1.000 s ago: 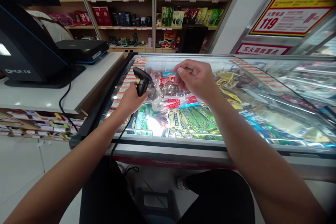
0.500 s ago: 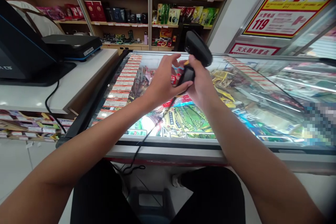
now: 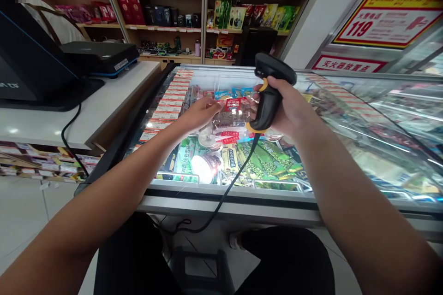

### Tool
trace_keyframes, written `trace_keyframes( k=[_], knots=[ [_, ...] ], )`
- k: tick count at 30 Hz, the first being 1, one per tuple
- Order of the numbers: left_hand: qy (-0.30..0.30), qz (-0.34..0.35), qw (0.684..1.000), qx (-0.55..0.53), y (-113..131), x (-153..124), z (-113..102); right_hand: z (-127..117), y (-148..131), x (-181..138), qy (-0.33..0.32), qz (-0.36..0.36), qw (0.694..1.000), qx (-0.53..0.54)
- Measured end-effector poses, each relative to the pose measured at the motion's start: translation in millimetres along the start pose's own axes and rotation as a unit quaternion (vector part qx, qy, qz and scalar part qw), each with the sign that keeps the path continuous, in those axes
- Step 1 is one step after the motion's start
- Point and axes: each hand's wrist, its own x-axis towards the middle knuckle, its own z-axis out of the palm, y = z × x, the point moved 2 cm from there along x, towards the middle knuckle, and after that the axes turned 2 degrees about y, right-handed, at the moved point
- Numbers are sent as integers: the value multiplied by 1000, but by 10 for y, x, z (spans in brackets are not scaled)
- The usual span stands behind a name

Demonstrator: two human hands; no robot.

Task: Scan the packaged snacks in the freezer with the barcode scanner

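My right hand (image 3: pixel 290 106) is closed round the handle of a black and yellow barcode scanner (image 3: pixel 268 106), its head up and its cord running down from the grip. Left of the scanner is a clear plastic packet (image 3: pixel 232 117) with a red label. My left hand (image 3: pixel 205 113) pinches the packet's left edge between thumb and fingers. Beneath both hands lies a glass-topped freezer (image 3: pixel 194 199) holding green packs (image 3: pixel 273 159), a yellowish pack (image 3: pixel 231 159) and a bright round tub (image 3: pixel 204 166). The fingers of my right hand behind the scanner are partly hidden.
At the left, a counter (image 3: pixel 121 97) carries a black terminal (image 3: pixel 31 55) and a flat black device (image 3: pixel 100 53). Price labels (image 3: pixel 171 103) line the freezer's left side. Stocked shelves (image 3: pixel 166 27) stand behind. A stool (image 3: pixel 200 258) is between my legs.
My left hand has moved away from the scanner handle, leftward, and now pinches the packet. The scanner has shifted right and turned more upright in my right hand. Its cord swings right.
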Motion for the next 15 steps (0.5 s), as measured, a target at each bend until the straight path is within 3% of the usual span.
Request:
trace_keyframes(
  k=[6, 12, 15],
  knots=[
    [36, -34, 997, -50, 50, -41, 106, 231, 32, -46, 21, -27, 998, -43],
    [118, 86, 972, -183, 88, -4, 71, 310, -33, -155, 12, -48, 999, -15],
    [183, 83, 962, -183, 12, 79, -73, 326, -73, -204, -15, -31, 999, 12]
  ],
)
